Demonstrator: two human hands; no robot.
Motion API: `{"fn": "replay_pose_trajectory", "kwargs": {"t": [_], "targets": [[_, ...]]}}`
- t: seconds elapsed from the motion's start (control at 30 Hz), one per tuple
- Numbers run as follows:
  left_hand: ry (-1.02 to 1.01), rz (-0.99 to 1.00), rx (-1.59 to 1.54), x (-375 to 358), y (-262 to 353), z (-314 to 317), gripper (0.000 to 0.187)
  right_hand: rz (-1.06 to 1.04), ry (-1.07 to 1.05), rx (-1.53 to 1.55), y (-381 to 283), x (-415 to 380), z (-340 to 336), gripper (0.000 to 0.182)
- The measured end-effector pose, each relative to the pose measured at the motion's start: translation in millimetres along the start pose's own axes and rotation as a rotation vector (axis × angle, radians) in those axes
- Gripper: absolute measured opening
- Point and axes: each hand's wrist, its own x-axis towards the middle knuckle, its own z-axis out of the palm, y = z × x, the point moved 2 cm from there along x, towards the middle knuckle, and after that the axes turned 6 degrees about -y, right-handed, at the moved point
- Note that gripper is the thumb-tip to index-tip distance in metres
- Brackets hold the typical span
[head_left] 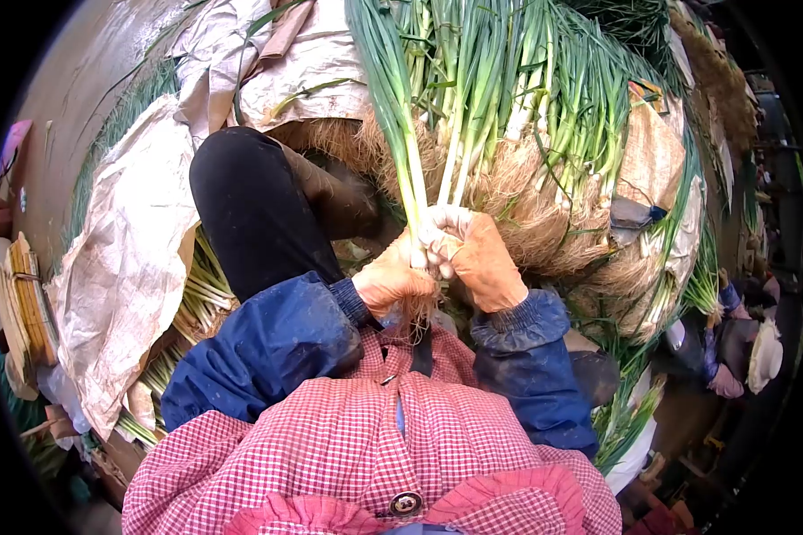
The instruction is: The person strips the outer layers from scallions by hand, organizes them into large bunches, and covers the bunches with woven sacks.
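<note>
Both my hands are in orange gloves with pale fingers and meet in front of my chest. My left hand (pixel 391 276) is closed round the white lower stalks of green onions (pixel 409 160), whose green leaves point away from me. Pressed close beside it, my right hand (pixel 484 263) is closed on the lower ends of more green onion stalks. Thin brown roots hang below my fingers. Just beyond my hands lies a large heap of green onions (pixel 589 116), with matted roots (pixel 526 196) facing me.
Pale woven sacking (pixel 134 267) covers more green onions at the left. My bent knee in dark cloth (pixel 245 201) stands beside the heap. Wooden boards (pixel 27 303) lie at the far left. Another person (pixel 736 352) crouches at the right. Wet ground (pixel 107 67) shows at upper left.
</note>
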Motion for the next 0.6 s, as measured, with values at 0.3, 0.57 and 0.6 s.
{"fn": "replay_pose_trajectory", "kwargs": {"t": [0.3, 0.57, 0.6], "targets": [[0.010, -0.112, 0.041, 0.4, -11.6, -6.5, 0.078, -0.248, 0.200, -0.462, 24.5, 7.6, -8.9, 0.040], [0.083, -0.063, 0.201, 10.3, -28.6, -18.8, 0.065, -0.258, 0.418, -0.755, 9.7, -3.1, 16.6, 0.031], [0.086, -0.087, 0.159, 11.9, -32.1, -20.8, 0.061, -0.258, 0.422, -0.754, 10.8, -2.5, 14.4, 0.031]]}}
